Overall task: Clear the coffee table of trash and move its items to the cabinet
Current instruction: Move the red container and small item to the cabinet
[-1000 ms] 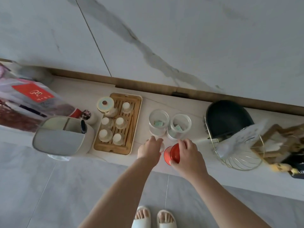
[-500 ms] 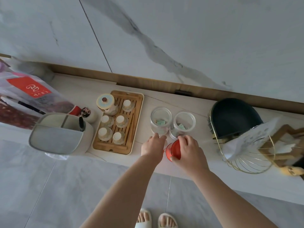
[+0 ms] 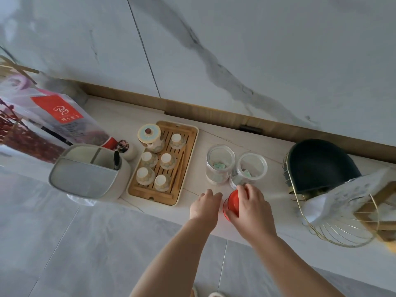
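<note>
My right hand (image 3: pixel 250 205) grips a small red cup (image 3: pixel 231 202) at the front edge of the pale cabinet top (image 3: pixel 246 224). My left hand (image 3: pixel 206 203) rests beside it on the left, fingers curled down on the surface; what lies under it is hidden. Just behind my hands stand two clear jars (image 3: pixel 220 162) (image 3: pixel 250 168), open at the top, with small green packets inside. A bamboo tea tray (image 3: pixel 188 159) with a lidded teapot (image 3: pixel 150 135) and several small white cups sits to the left.
A white desktop bin (image 3: pixel 90 174) with a pen stands left of the tray, with a red-labelled bag (image 3: pixel 55 116) behind it. On the right are a dark bowl-shaped object (image 3: pixel 321 163) and a gold wire basket (image 3: pixel 342 228) holding paper and wooden pieces. A marble wall rises behind.
Both hands have stayed at the red cup near the front edge. The view has shifted slightly; the objects on the cabinet top have not moved.
</note>
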Demonstrator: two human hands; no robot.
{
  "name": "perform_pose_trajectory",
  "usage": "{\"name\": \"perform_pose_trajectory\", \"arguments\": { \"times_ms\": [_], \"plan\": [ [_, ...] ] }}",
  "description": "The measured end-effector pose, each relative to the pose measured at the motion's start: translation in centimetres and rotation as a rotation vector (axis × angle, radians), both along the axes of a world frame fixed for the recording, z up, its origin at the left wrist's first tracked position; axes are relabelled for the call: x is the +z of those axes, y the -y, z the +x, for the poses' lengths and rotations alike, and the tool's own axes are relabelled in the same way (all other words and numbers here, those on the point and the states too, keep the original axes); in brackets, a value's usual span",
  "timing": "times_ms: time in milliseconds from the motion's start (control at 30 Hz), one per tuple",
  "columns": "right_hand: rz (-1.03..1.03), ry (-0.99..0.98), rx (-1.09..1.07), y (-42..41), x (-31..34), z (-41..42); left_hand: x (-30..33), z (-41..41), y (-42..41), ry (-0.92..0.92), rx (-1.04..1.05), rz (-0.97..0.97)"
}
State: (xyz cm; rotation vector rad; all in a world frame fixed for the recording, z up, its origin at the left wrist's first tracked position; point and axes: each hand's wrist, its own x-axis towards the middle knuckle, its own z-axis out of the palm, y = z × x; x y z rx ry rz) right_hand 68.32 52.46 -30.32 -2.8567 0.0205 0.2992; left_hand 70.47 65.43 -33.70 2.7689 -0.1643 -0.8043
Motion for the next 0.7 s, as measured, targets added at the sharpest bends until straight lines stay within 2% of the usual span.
{"name": "perform_pose_trajectory", "arguments": {
  "times_ms": [400, 500, 700],
  "plan": [
    [-0.053, 0.036, 0.041, 0.3, -0.1, -0.5, 0.1, -0.8, 0.0, 0.007, 0.075, -0.012],
    [-0.077, 0.014, 0.048, 0.1, 1.3, -0.9, 1.8, -1.2, -0.4, 0.016, 0.096, -0.003],
    [-0.062, -0.029, 0.106, -0.8, 8.7, -2.2, 9.9, -3.3, -2.7, 0.030, 0.190, -0.015]
  ]
}}
